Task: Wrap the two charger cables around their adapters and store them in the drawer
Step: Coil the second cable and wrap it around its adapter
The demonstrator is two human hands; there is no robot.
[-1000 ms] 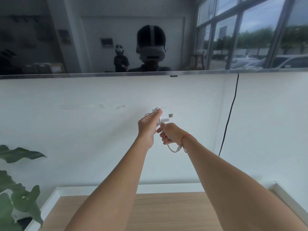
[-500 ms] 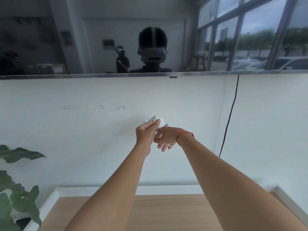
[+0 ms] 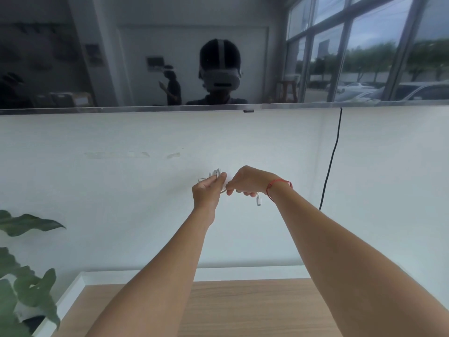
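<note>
- Both hands are held up in the air before the white wall [image 3: 145, 203], past the far edge of the wooden table [image 3: 243, 310].
- The left hand [image 3: 206, 194] has its grip curled round a white adapter [image 3: 214, 173] with cable loops bunched on it; only the bundle's top shows.
- The right hand [image 3: 247, 181], touching the left, pinches the white cable [image 3: 223, 191] in a closed grip.
- 1 connector [image 3: 259, 202] dangles free under the right hand.
- A plant [image 3: 29, 288] stands by the table's left edge.

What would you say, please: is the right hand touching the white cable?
Touching: the head view shows the right hand pinching the white cable.
</note>
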